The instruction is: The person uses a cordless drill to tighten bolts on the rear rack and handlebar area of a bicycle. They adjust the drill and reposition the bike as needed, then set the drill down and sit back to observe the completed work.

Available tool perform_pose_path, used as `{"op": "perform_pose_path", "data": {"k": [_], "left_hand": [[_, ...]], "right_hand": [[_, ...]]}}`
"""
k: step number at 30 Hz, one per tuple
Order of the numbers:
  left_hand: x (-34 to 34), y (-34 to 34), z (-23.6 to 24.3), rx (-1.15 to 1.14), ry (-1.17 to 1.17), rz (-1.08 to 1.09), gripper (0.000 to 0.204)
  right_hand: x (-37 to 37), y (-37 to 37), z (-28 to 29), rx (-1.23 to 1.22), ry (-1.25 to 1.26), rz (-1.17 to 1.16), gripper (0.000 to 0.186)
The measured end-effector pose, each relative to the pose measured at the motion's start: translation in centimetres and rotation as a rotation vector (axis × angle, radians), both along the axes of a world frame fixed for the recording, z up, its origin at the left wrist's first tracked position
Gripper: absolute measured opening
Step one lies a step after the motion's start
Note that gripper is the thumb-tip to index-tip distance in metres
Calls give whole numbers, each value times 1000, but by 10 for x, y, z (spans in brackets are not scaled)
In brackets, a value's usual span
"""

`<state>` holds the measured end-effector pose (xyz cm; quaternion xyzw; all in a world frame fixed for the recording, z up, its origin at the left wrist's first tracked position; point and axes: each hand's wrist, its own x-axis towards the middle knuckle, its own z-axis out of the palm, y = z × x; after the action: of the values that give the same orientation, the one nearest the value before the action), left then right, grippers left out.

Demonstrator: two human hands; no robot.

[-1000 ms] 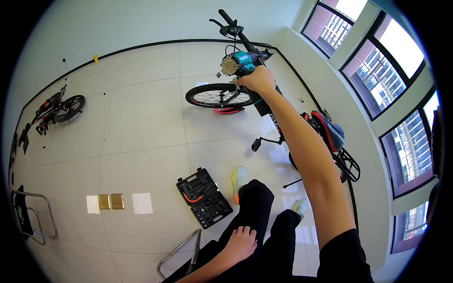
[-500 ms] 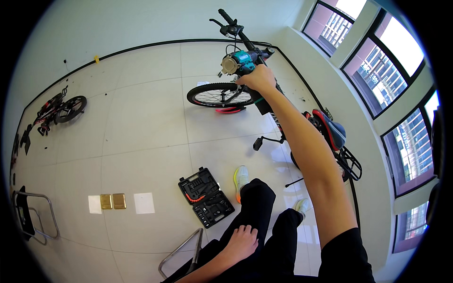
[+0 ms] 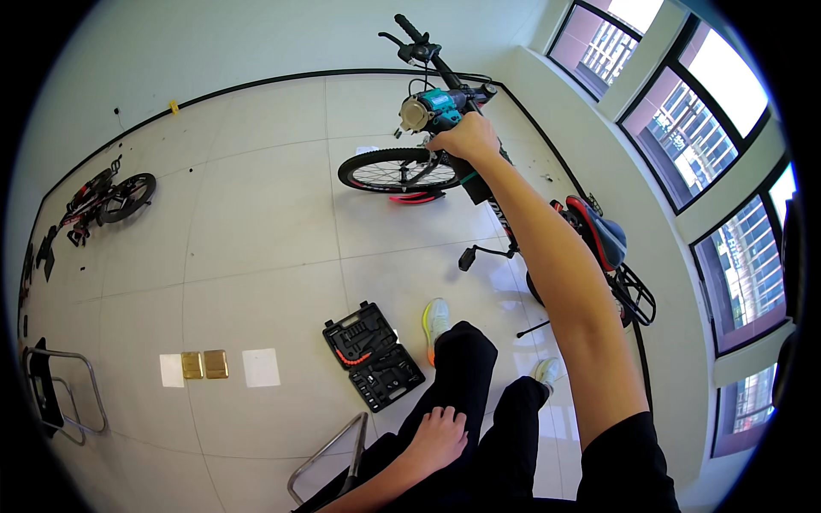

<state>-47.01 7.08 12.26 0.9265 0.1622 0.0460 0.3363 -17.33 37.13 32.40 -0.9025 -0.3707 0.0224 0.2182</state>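
Observation:
My right hand (image 3: 470,138) reaches far forward, fingers wrapped round the grip of a teal and black cordless drill (image 3: 442,104). The drill has a beige, round front end pointing left, and its dark lower end shows below my hand. Behind it stands a bicycle (image 3: 416,53), its handlebar and front wheel (image 3: 385,171) visible past the drill. The drill and my arm hide part of the frame; whether the drill touches the bicycle I cannot tell. My left hand (image 3: 438,438) lies on my left thigh, holding nothing, its fingers loosely apart.
An opened black tool case (image 3: 374,356) with an orange-red piece lies left of my feet. A second, dark bicycle (image 3: 107,198) lies at the far left. Metal-framed chairs (image 3: 85,385) stand at the lower left. Along the right runs a wall with windows (image 3: 697,111).
Almost nothing differs. The view has shifted very slightly; my right hand still holds the drill, and my left hand stays on my thigh.

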Motion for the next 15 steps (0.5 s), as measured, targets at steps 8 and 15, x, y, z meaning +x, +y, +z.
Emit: {"op": "perform_pose_path", "data": {"k": [8,15], "left_hand": [[0,2,2,-12,5,-10,31],[0,1,0,-14,2,-7,31]], "right_hand": [[-4,-4,-3,6,-66,1,50],[-3,-3,2,-15,10,9,55]]}}
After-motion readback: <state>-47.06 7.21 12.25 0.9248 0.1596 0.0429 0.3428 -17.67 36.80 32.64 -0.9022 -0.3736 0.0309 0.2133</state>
